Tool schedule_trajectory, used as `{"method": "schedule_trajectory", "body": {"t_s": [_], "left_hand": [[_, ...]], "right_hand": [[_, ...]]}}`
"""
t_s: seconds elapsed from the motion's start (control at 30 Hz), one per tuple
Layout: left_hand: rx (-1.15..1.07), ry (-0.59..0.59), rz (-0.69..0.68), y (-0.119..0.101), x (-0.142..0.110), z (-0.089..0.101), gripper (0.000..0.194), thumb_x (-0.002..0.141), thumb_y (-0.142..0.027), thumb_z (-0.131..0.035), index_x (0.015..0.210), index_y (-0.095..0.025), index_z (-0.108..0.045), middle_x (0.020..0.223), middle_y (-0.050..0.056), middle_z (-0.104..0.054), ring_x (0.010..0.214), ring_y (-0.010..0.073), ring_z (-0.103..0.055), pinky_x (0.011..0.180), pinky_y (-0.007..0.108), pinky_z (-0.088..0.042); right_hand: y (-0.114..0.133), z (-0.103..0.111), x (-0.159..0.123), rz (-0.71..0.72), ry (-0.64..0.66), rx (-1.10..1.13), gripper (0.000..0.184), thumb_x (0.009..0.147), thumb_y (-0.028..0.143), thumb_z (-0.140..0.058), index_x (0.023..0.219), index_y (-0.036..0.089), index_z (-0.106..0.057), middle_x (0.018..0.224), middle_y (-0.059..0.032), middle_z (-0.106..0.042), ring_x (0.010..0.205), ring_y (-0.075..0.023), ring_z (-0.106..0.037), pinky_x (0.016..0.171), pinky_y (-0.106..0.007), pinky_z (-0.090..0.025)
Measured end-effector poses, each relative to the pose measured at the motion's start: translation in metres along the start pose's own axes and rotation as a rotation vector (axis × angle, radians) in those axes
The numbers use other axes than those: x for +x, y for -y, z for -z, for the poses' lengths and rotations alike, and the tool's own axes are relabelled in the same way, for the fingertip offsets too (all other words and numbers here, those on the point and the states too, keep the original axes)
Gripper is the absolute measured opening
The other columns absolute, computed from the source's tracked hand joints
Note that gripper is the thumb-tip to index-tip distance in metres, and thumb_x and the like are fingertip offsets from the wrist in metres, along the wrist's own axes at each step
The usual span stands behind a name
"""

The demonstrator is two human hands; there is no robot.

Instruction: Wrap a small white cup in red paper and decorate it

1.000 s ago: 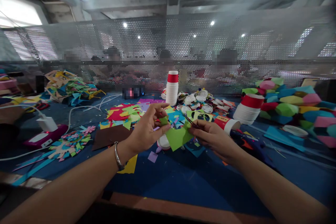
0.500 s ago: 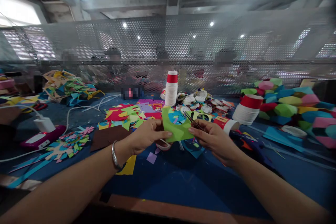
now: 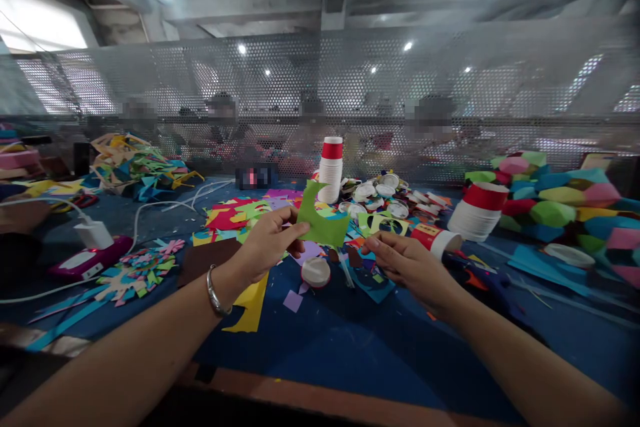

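Note:
My left hand (image 3: 273,237) pinches a piece of green paper (image 3: 327,225) by its left edge, thumb in front. A large curved notch is cut from the paper's top, leaving a horn at each side. Just right of the paper is my right hand (image 3: 405,263), fingers curled and thumb pressed to the forefinger. The scissors seen in it earlier are almost wholly hidden now. Below the paper, a round white lid-like piece (image 3: 316,272) lies on the blue table (image 3: 330,347). A purple paper square (image 3: 293,301) and a notched yellow sheet (image 3: 253,303) lie nearby.
A stack of paper cups (image 3: 331,173) stands behind the scraps, beside a pile of white discs (image 3: 380,190). Another cup stack (image 3: 477,210) leans at right, near colourful paper shapes (image 3: 555,197). A purple power strip (image 3: 93,259) with white cables sits left. A perforated screen (image 3: 280,100) crosses the back.
The green paper has left my right fingers and is held by my left hand alone, raised and turned. A small cut piece seen in my left fingers earlier is gone. The scissor blades have dropped from sight.

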State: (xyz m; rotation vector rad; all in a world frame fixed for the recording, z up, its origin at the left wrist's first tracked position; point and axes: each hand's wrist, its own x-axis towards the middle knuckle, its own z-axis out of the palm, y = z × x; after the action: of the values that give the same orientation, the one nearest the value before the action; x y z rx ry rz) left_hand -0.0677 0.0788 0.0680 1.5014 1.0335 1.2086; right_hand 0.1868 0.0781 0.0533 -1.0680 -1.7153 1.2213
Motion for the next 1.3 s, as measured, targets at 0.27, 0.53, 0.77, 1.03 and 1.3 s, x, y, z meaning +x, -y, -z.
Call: {"method": "schedule_trajectory", "body": {"t_s": [0.27,0.53,0.77,1.03,1.3], "left_hand": [[0.122,0.109,-0.027,0.001,-0.002,-0.006,0.016,0.082,-0.035,-0.063,0.082,-0.019,-0.059,0.064,-0.002,-0.056,0.053,0.0089,-0.053,0.053,0.023,-0.043],[0.103,0.135,-0.027,0.009,0.0,-0.008,0.017,0.08,-0.036,-0.063,0.083,-0.02,-0.059,0.069,-0.002,-0.054,0.055,0.0097,-0.052,0.053,0.024,-0.044],[0.103,0.135,-0.023,0.01,0.0,-0.009,0.019,0.079,-0.037,-0.064,0.081,-0.02,-0.056,0.067,-0.003,-0.052,0.055,0.0102,-0.053,0.053,0.025,-0.045],[0.117,0.16,-0.018,0.012,0.0,-0.009,0.02,0.081,-0.037,-0.062,0.086,-0.018,-0.057,0.069,-0.001,-0.056,0.055,0.0089,-0.054,0.053,0.023,-0.045],[0.135,0.192,-0.028,0.012,0.001,-0.01,0.022,0.084,-0.037,-0.062,0.086,-0.016,-0.059,0.07,-0.003,-0.054,0.056,0.0081,-0.054,0.053,0.022,-0.044]], "right_hand": [[0.005,-0.001,-0.001,-0.004,0.064,-0.122,0.045,0.086,0.062,-0.057,0.084,0.018,-0.065,0.056,0.0076,-0.032,0.046,-0.0068,-0.017,0.042,-0.024,-0.011],[0.004,0.0,-0.002,0.007,0.088,-0.195,0.044,0.086,0.062,-0.056,0.08,0.019,-0.062,0.058,0.0074,-0.031,0.049,-0.0079,-0.022,0.046,-0.025,-0.015],[0.005,-0.001,-0.003,0.046,0.098,-0.238,0.043,0.088,0.058,-0.056,0.069,0.02,-0.052,0.06,0.0061,-0.035,0.053,-0.0092,-0.029,0.049,-0.025,-0.02],[0.001,0.001,-0.002,0.082,0.079,-0.295,0.047,0.089,0.058,-0.053,0.064,0.02,-0.045,0.06,0.0067,-0.029,0.054,-0.0091,-0.025,0.049,-0.025,-0.019],[-0.001,0.002,-0.001,0.108,0.075,-0.343,0.048,0.091,0.058,-0.051,0.064,0.02,-0.044,0.06,0.0063,-0.03,0.054,-0.0095,-0.026,0.05,-0.026,-0.021]]}}
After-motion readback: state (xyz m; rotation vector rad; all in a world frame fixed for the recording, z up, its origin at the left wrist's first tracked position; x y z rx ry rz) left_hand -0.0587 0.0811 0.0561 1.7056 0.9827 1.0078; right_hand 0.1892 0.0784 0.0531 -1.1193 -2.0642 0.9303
